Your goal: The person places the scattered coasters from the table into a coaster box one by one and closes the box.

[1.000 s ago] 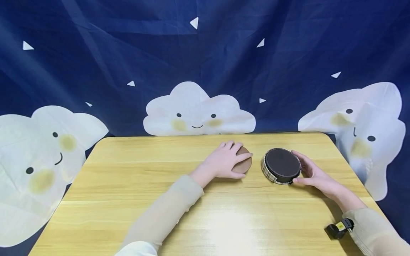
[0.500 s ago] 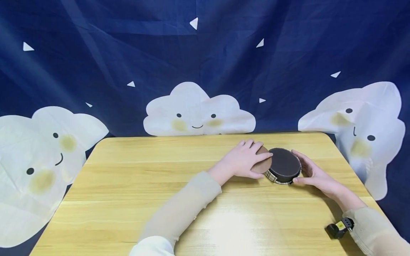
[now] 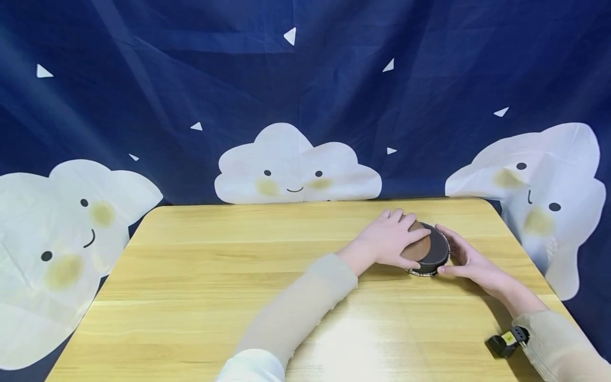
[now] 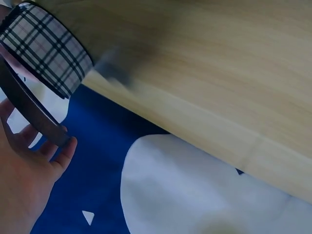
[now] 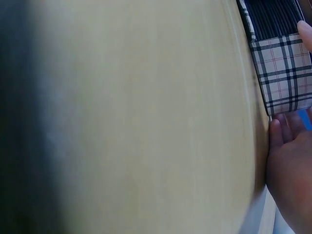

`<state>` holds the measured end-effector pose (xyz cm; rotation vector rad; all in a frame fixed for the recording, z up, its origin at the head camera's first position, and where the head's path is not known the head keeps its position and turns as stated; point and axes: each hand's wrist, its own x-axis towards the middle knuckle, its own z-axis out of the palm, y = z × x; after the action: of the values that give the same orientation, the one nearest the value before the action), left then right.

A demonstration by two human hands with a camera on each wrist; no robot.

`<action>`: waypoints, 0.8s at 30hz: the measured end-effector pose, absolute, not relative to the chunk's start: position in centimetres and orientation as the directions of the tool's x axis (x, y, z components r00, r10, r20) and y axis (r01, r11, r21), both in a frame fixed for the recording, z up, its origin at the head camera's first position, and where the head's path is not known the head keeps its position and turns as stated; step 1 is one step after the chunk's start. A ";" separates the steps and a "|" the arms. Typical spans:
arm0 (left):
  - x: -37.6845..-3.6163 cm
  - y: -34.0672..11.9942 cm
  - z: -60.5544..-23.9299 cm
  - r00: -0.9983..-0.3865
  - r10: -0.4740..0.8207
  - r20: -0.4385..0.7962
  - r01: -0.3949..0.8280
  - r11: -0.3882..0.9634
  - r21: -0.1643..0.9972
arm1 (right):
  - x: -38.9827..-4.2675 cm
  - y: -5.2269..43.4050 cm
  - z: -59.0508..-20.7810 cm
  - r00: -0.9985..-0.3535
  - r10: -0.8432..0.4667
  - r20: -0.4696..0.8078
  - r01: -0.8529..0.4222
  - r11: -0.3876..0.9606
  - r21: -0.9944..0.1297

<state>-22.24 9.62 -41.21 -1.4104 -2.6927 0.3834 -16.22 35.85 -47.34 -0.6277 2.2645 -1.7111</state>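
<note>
My left hand point(image 3: 389, 239) grips a round brown coaster point(image 3: 419, 249) by its edge, with fingers spread over it. The coaster overlaps the left part of a stack of black coasters point(image 3: 438, 245); in the left wrist view its rim point(image 4: 36, 114) appears tilted and apart from the plaid holder point(image 4: 48, 53). That holder is round, and the right wrist view shows dark layers point(image 5: 273, 19) through a gap in its plaid side point(image 5: 285, 73). My right hand point(image 3: 465, 260) holds the holder from the right, thumb at the near side and fingers at the far side.
The holder stands on a light wooden table point(image 3: 215, 276), towards its far right. Behind the table's far edge hangs a dark blue curtain point(image 3: 334, 79) with white clouds. A small black wrist camera point(image 3: 503, 342) sits by the right sleeve.
My left hand has moved right with the brown coaster, from bare table to over the black stack. The right hand and holder have stayed in place.
</note>
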 end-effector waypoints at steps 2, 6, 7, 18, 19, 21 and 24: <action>-22.2 10.2 -41.2 -0.584 0.809 -0.058 0.791 0.553 -0.262 | -16.2 35.8 -47.4 -0.880 -0.470 0.068 -0.196 0.228 -0.954; -22.1 11.1 -41.2 -0.605 0.794 -0.055 0.781 0.578 -0.238 | -16.2 35.9 -47.3 -0.881 -0.468 0.072 -0.202 0.236 -0.951; -22.0 11.4 -41.2 -0.611 0.789 -0.055 0.778 0.586 -0.227 | -16.2 35.9 -47.3 -0.881 -0.467 0.071 -0.203 0.240 -0.949; -21.4 13.6 -41.9 -0.630 0.774 -0.058 0.766 0.607 -0.212 | -16.1 36.1 -47.4 -0.874 -0.481 0.066 -0.196 0.227 -0.954; -21.3 13.7 -41.9 -0.631 0.774 -0.053 0.764 0.609 -0.214 | -16.1 36.2 -47.4 -0.873 -0.483 0.066 -0.196 0.224 -0.955; -21.3 13.9 -42.1 -0.634 0.772 -0.049 0.760 0.610 -0.222 | -16.1 36.2 -47.4 -0.871 -0.487 0.069 -0.199 0.219 -0.955; -21.2 14.2 -42.3 -0.642 0.765 -0.051 0.753 0.617 -0.231 | -16.1 36.2 -47.4 -0.867 -0.494 0.068 -0.196 0.211 -0.958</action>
<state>-21.20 14.22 -42.27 -1.3043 -2.7772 0.3595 -16.08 36.23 -47.36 -0.6535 2.2340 -1.7075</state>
